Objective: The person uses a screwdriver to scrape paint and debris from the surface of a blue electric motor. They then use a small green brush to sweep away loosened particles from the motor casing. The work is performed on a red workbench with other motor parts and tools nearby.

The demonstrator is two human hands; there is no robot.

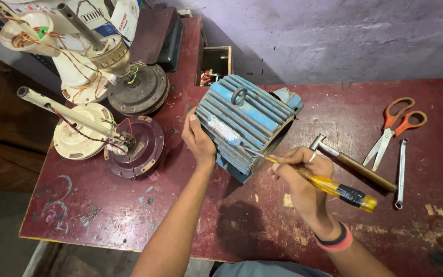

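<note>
I'm looking down on a worn, dark red wooden table (262,225), and sitting near its centre is the ribbed, blue-painted cast-metal motor housing (244,123) with a lifting ring on top, tipped on its side. The left hand (199,139) presses flat against the housing's flank at about nine o'clock, fingers wrapped onto the fins, clasping nothing else, just bracing the body. The right hand (299,172), at about four o'clock from the housing, is closed pencil-style around the yellow transparent-handled screwdriver with a black band (329,185), its tip set at the lower rim of the housing near five o'clock. To do this well, I'd say the brace matters most: the casing rests on a curved side and could roll, so firm pressure from nine o'clock should oppose whatever the blade pushes. I'd judge a shallow blade angle and small, controlled force is safer than a hard lever, since a slip would send the tip towards the bracing hand. The wooden-handled steel hammer (357,165) lies just beside the right hand at three o'clock; orange-handled scissors (393,128) and a slim steel spanner (401,172) lie further out the same way. Dismantled cream and brown ceiling fan motors (106,120) crowd the table at nine to ten o'clock, well apart from the work.
</note>
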